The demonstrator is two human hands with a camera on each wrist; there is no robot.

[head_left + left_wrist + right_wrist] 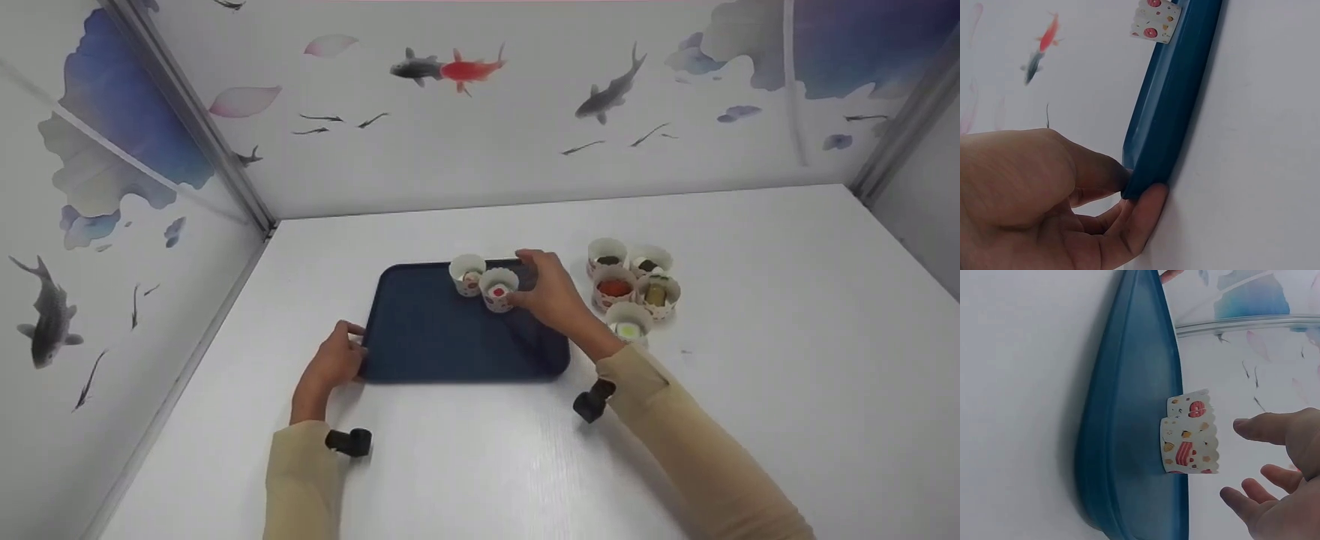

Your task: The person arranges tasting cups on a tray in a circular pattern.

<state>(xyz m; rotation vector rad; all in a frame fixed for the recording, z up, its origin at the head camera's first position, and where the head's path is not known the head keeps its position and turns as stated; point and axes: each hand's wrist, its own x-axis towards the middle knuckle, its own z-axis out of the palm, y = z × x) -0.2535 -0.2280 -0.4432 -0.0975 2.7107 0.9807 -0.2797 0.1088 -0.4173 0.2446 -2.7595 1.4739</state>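
Observation:
A dark blue tray (442,341) lies on the white table, with two patterned paper cups standing at its back edge. The left cup (466,279) holds something pale brown; the right cup (498,294) has a red spot inside. At the tray's left edge my left hand (335,364) pinches the rim, thumb above and fingers beneath, as the left wrist view shows. My right hand (553,296) is beside the right cup. In the right wrist view its fingers (1241,502) are spread and stand apart from the cups (1189,445).
Right of the tray several more paper cups stand in a cluster, among them one with red contents (615,289), one with a brownish piece (657,294) and one with a yellow-green spot (628,328). White panels (525,165) printed with fish border the table.

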